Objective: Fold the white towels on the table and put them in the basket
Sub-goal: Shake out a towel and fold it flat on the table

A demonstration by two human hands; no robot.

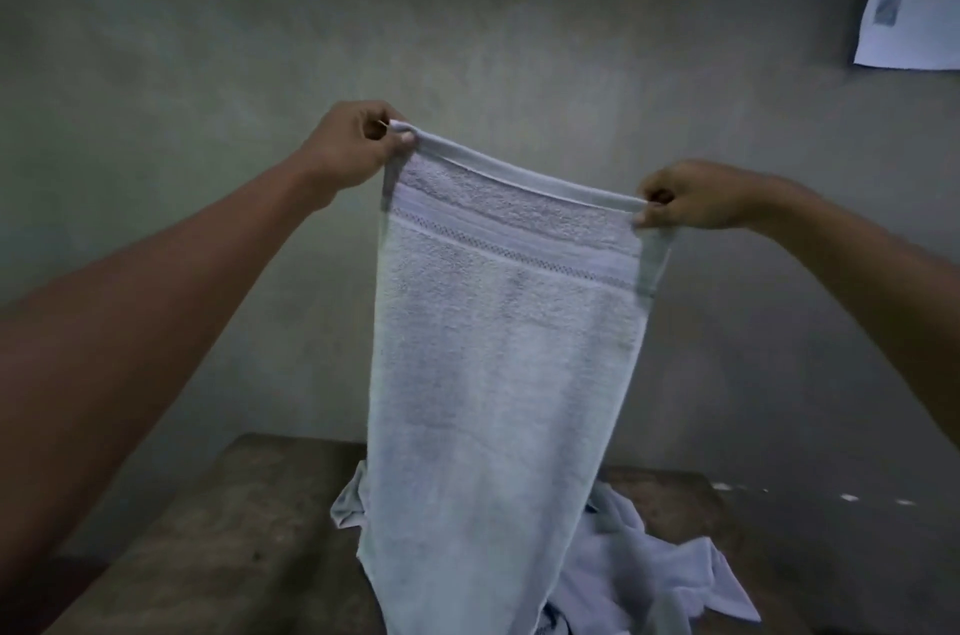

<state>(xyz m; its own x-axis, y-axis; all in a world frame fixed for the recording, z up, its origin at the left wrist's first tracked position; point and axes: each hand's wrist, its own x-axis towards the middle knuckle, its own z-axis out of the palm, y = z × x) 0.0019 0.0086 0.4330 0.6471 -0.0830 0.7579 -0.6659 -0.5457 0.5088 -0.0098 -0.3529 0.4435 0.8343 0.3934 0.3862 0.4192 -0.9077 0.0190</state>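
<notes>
Holding one towel (498, 348) up by its top corners; fold not started yet.

Left hand (358, 146) pinches the top-left corner and right hand (691, 195) pinches the top-right. The hands are well apart with the left higher, so the hem runs taut and slants down to the right. The towel hangs full length, single layer, above and in front of the bench (234, 504), and its lower end runs out of frame. Behind it a crumpled pile (649, 572) of white cloth lies on the bench, unfolded; count can't be told. No folded towel shows anywhere. The basket isn't in view, so its contents are unknown. My read: early stage, with this towel spread for a first fold. Left to do: fold and stow it, then work through the pile.
</notes>
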